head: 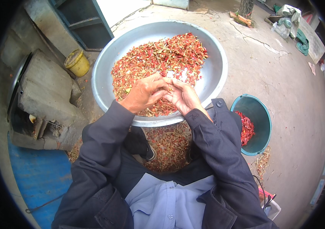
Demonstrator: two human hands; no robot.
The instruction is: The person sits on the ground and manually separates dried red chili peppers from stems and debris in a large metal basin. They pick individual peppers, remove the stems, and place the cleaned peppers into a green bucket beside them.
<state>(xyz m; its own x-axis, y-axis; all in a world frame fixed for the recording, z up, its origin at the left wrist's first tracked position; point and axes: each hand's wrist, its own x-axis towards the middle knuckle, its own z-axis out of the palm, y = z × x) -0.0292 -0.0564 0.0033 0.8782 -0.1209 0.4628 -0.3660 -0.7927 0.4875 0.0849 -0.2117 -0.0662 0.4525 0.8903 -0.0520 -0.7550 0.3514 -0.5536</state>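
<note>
A wide metal basin stands before me, holding a heap of cut dried red chilies mixed with pale stems. Over its near half my two hands meet. My right hand is palm up with curved fingers and cups a few small chili bits. The fingertips of my left hand touch those bits at the right palm; whether they pinch a piece is too small to tell. To the right of the basin is a green plastic bucket with red chili pieces inside.
Stems and chili scraps lie on the ground between my feet. A yellow bucket and a concrete block structure are at the left, above a blue sheet. A tree trunk and plastic bags are farther back.
</note>
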